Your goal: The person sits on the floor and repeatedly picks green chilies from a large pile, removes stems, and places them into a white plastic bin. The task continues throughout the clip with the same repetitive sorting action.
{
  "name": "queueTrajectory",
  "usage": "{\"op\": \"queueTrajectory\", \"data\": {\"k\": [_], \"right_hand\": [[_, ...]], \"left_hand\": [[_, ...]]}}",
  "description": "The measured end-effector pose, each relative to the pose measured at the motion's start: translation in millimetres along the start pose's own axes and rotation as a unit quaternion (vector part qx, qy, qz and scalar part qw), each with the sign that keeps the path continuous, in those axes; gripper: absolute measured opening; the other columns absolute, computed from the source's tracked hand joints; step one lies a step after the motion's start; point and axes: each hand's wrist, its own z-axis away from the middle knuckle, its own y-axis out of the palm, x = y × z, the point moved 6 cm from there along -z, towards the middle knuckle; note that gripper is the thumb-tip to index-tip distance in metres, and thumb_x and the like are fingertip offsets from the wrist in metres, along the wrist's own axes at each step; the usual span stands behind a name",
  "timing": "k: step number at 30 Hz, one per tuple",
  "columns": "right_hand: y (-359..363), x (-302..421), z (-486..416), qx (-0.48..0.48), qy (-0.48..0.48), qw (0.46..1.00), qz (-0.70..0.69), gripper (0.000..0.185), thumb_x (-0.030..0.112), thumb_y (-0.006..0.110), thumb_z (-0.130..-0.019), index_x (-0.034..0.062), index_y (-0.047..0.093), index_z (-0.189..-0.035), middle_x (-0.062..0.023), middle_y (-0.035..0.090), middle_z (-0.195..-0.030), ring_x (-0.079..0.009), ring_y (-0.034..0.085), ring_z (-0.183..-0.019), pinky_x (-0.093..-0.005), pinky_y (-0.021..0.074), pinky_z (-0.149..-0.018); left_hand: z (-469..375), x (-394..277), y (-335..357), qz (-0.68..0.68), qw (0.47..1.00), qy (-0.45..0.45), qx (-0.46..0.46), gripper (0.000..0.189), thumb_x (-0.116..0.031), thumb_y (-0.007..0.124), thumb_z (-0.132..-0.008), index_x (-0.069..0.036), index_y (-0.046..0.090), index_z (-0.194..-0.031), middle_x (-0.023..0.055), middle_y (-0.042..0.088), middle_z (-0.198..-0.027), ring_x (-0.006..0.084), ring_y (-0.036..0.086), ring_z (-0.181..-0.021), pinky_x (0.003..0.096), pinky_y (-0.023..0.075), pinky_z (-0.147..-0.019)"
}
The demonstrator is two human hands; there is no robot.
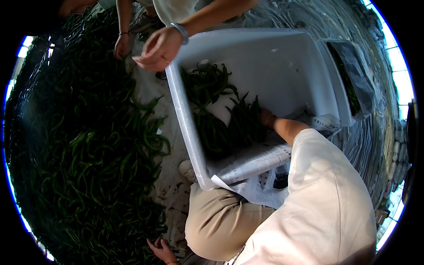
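Note:
My right hand (pixel 265 116) reaches into a white foam box (pixel 185 127) and touches the right side of the long green peppers (pixel 246 122) inside. Its fingers are dark and partly hidden, so I cannot tell whether it grips them. Near the bottom edge, my left hand (pixel 162 251) is beside a large heap of green peppers (pixel 99 165), fingers apart, with nothing seen in it. Printed newspaper (pixel 255 162) lines the near side of the box and hangs over its rim. More peppers (pixel 203 81) lie at the box's far left.
A co-worker's hand with a bangle (pixel 162 49) hovers by the box's upper left corner; another hand (pixel 122 46) is at the heap's edge. A second box (pixel 336 82) with peppers and a grey cover stands at right. Pale sheeting (pixel 172 185) lies between heap and box.

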Motion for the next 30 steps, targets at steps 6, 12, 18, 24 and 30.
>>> {"op": "queueTrajectory", "data": {"k": [6, 12, 18, 24, 30], "right_hand": [[21.4, 56.6, 9.0, 0.023, -0.022, 1.0, -0.003, 0.032, 0.028, 0.045, -0.078, 0.0005, 0.055, -0.093, -0.0217, 0.056, -0.088, -0.0356, 0.053, -0.085, -0.0414, 0.0423, -0.075], [-20.4, 86.4, 32.6, 0.029, 0.147, 0.989, -0.013, 0.033, 0.029, 0.047, -0.078, -0.0001, 0.055, -0.092, -0.0254, 0.054, -0.09, -0.0359, 0.052, -0.088, -0.0415, 0.0411, -0.076], [-0.2, 51.1, 40.0, 0.036, 0.135, 0.988, -0.067, 0.034, 0.029, 0.049, -0.076, -0.0017, 0.057, -0.087, -0.0247, 0.055, -0.088, -0.0366, 0.052, -0.088, -0.0401, 0.0414, -0.076], [-25.4, 72.1, 41.2, -0.015, 0.155, 0.978, -0.139, 0.035, 0.032, 0.058, -0.069, -0.0002, 0.06, -0.084, -0.0197, 0.058, -0.086, -0.0345, 0.054, -0.085, -0.0384, 0.0426, -0.075], [-4.1, 65.0, 35.5, 0.123, 0.08, 0.988, -0.056, 0.043, 0.038, 0.059, -0.069, -0.0006, 0.06, -0.087, -0.0189, 0.059, -0.085, -0.0304, 0.056, -0.082, -0.0375, 0.043, -0.074]], "left_hand": [[7.6, -19.2, 2.0, -0.071, 0.997, -0.005, 0.026, 0.058, -0.002, 0.048, -0.079, -0.006, 0.02, -0.13, 0.0106, 0.054, -0.091, 0.0151, 0.052, -0.076, 0.026, 0.044, -0.069], [16.1, -19.8, -2.0, -0.039, 0.999, -0.032, 0.005, 0.057, -0.005, 0.049, -0.08, -0.007, 0.022, -0.13, 0.0116, 0.053, -0.09, 0.0204, 0.053, -0.078, 0.0346, 0.0442, -0.068], [14.1, -12.0, -0.2, -0.066, 0.997, -0.039, 0.006, 0.056, -0.005, 0.048, -0.08, -0.007, 0.022, -0.129, 0.0113, 0.053, -0.09, 0.0205, 0.053, -0.079, 0.0345, 0.0438, -0.069], [9.4, -11.8, 2.6, -0.025, 0.999, -0.032, 0.017, 0.054, -0.002, 0.047, -0.081, -0.006, 0.021, -0.129, 0.0089, 0.053, -0.092, 0.0146, 0.051, -0.079, 0.028, 0.0451, -0.07], [5.5, -13.0, 9.2, -0.016, 0.999, -0.011, 0.042, 0.054, -0.007, 0.046, -0.083, -0.009, 0.02, -0.13, 0.0111, 0.052, -0.094, 0.021, 0.052, -0.083, 0.035, 0.0446, -0.072]]}}
